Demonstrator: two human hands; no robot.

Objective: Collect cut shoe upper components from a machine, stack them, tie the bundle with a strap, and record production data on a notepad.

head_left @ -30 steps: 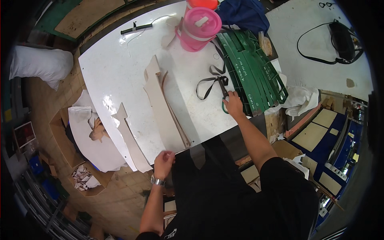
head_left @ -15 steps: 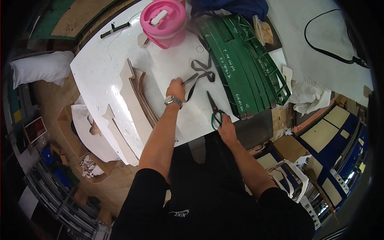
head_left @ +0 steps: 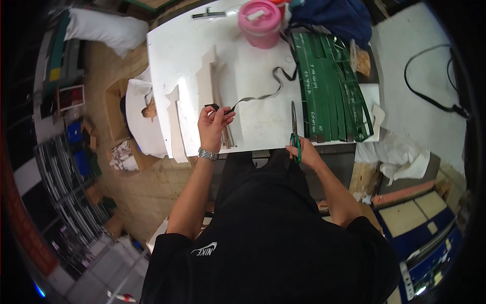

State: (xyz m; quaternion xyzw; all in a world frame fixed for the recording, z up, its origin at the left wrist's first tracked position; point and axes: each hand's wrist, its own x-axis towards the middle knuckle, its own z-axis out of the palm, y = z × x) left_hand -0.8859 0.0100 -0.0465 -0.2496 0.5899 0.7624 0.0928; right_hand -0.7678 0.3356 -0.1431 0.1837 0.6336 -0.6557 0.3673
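Between the fingers of my left hand (head_left: 212, 129) is the end of a narrow dark strap (head_left: 255, 98), raised above the table's left half. From there the strap winds right across the white table (head_left: 260, 124) and runs up beside a stack of green slotted panels (head_left: 321, 91) with white handwriting. My right hand (head_left: 306, 152) grips green-handled scissors (head_left: 295, 133) near the table's front edge. Their blades look closed and point away from me, just left of the panels. Pale cut-out pieces (head_left: 206, 81) lie next to and partly behind my left hand.
A pink lidded bucket (head_left: 259, 25) stands at the far side of the table, with dark blue cloth (head_left: 331, 20) to its right. A black bar-shaped tool (head_left: 208, 14) lies at the far left. White plastic sheeting (head_left: 395, 152) bulges beyond the right front corner.
My left hand has lifted and drawn the strap end left and nearer, pulling its loops into a longer wavy line. My right hand still holds the scissors; the whole view has turned.
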